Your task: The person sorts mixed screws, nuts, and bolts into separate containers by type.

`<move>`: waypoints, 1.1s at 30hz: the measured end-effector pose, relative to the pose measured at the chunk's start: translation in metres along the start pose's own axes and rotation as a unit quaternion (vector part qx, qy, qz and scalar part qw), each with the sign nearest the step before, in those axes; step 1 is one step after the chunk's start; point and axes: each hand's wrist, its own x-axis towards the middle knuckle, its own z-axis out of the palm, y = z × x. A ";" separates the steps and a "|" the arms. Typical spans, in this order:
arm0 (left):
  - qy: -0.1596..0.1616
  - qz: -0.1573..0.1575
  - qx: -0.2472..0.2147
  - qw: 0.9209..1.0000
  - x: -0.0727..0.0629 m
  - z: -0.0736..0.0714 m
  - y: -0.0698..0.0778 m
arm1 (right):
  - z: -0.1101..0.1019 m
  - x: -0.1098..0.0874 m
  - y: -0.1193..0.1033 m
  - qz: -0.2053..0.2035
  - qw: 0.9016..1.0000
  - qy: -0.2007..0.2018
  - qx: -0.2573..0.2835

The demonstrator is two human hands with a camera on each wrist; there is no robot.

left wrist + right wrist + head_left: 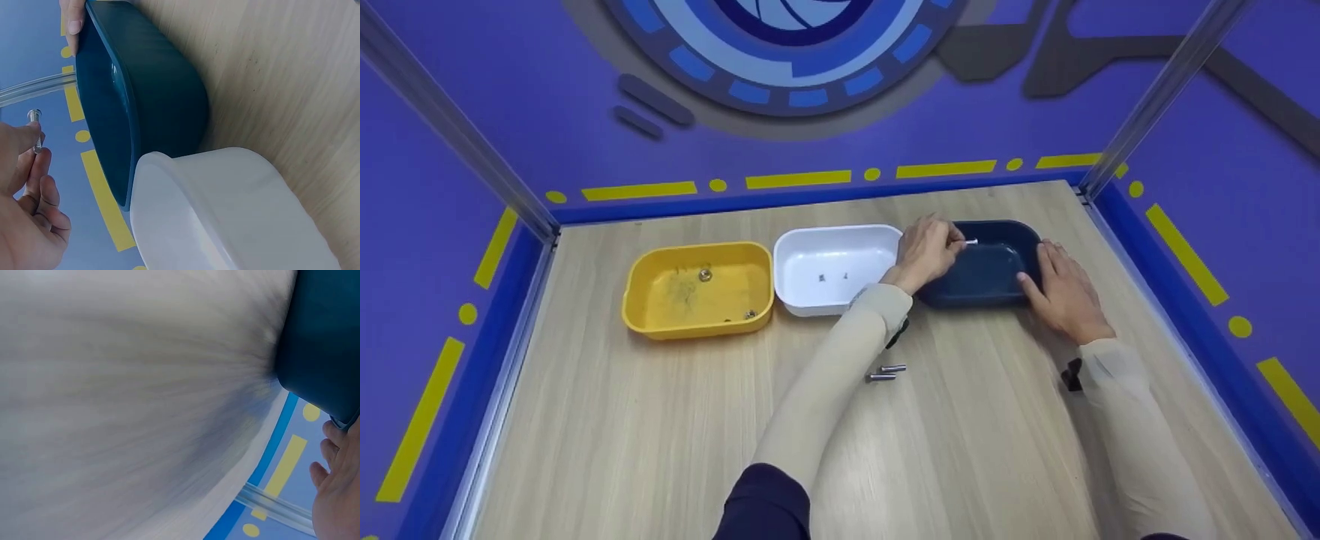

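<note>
My left hand (928,251) pinches a small silver screw (35,130) between thumb and fingertips, over the left part of the dark blue bin (986,289). In the left wrist view the screw's head points up and its threaded shank shows below the thumb. My right hand (1065,296) rests on the right rim of that bin, fingers extended and the thumb nearer the front. In the right wrist view some of its fingers (331,451) show beside the bin's wall. Next to the dark bin is a white bin (836,309) with a few tiny metal pieces in it.
A yellow bin (697,332) with several nuts inside stands left of the white one. Two silver bolts (892,368) lie on the wooden table (675,435) in front of the bins. Purple panels (810,154) enclose the table at the back and sides.
</note>
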 end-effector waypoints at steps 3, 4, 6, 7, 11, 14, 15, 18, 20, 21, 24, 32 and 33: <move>0.004 0.001 0.004 1.000 -0.001 0.000 -0.001 | 0.000 0.000 -0.001 0.001 1.000 -0.001 -0.002; 0.005 0.001 0.004 1.000 -0.001 0.000 0.000 | 0.001 -0.001 -0.001 0.000 1.000 -0.001 0.000; 0.006 0.000 0.004 1.000 -0.001 0.001 -0.001 | 0.001 -0.001 -0.001 -0.006 1.000 0.003 0.000; 0.006 -0.002 0.004 1.000 -0.001 0.001 -0.001 | 0.000 -0.002 -0.002 -0.008 1.000 0.006 0.000; 0.010 -0.004 0.003 1.000 0.000 0.001 -0.001 | 0.000 -0.003 -0.002 -0.015 1.000 0.012 -0.002; 0.016 -0.004 0.001 1.000 0.000 -0.001 -0.002 | -0.001 -0.002 -0.002 -0.013 1.000 0.009 -0.003; 0.016 -0.004 0.000 1.000 0.000 -0.002 -0.003 | -0.001 -0.002 -0.002 -0.012 1.000 0.008 -0.003; 0.011 -0.002 -0.002 1.000 0.000 -0.003 -0.004 | -0.001 -0.001 -0.002 -0.008 1.000 0.003 -0.001; 0.009 0.001 0.002 1.000 -0.001 -0.004 -0.005 | -0.001 -0.001 -0.002 -0.007 1.000 0.001 0.001; 0.009 0.003 0.005 1.000 -0.002 -0.004 -0.006 | -0.001 0.000 -0.002 -0.006 1.000 -0.001 0.001; 0.009 0.014 0.012 1.000 -0.004 -0.006 -0.007 | -0.001 -0.001 -0.003 -0.005 1.000 -0.003 0.003; 0.002 0.034 0.005 0.999 -0.013 -0.008 -0.007 | -0.004 -0.001 -0.002 -0.002 1.000 -0.015 0.004; 0.001 0.036 0.004 0.999 -0.014 -0.009 -0.007 | -0.004 -0.001 -0.002 -0.002 1.000 -0.016 0.003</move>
